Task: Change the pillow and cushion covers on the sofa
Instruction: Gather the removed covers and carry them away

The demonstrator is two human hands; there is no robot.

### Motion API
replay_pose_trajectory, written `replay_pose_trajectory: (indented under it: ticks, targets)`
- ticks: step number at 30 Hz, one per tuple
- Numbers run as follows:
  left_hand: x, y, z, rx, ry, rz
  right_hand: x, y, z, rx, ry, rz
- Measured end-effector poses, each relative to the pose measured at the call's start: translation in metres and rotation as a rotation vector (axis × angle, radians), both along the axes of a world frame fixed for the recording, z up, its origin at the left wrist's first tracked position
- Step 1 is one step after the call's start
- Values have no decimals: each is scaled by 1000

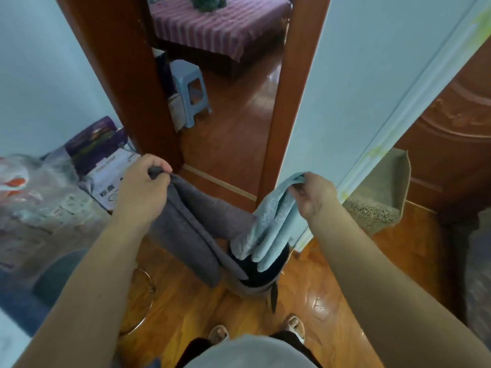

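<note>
Pale blue walls, glossy wooden floor, blue plastic stool beyond the doorway.

Both forearms are bare, with no sleeve showing down to the left hand or the right hand, and no watch or ring can be made out. A light grey top covers the torso, above dark trousers. The feet wear pale slippers

A grey cover hangs open-mouthed beside a folded light-blue cover, both held up.
</note>
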State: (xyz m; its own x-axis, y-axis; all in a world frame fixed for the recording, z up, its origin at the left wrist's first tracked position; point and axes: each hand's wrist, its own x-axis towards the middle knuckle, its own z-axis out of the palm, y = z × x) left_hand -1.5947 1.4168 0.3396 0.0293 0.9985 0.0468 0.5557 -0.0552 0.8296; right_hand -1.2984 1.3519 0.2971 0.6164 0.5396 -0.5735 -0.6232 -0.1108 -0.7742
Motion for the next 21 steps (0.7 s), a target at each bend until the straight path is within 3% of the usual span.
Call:
replay_pose_trajectory:
  ticks: [6,9,11,16,19,21]
  targets:
    - [-23,-1,-7,-92,-37,-5,-25,20,-77,-193,74,276]
    - [-26,-3,-5,-173,-179,-40,-35,2,-72,-266,-57,426]
    - [-22,-6,-3,-216,-264,-100,-52,-9,-46,-184,-147,525]
    - [25,-24,14,-215,-347,-351,-113,-38,38,236,-363,1067]
    - [49,-30,32,-197,-405,-473,-117,-42,57,249,-736,893]
    - [56,-28,42,-240,-510,-516,-103,-45,62,233,-781,786]
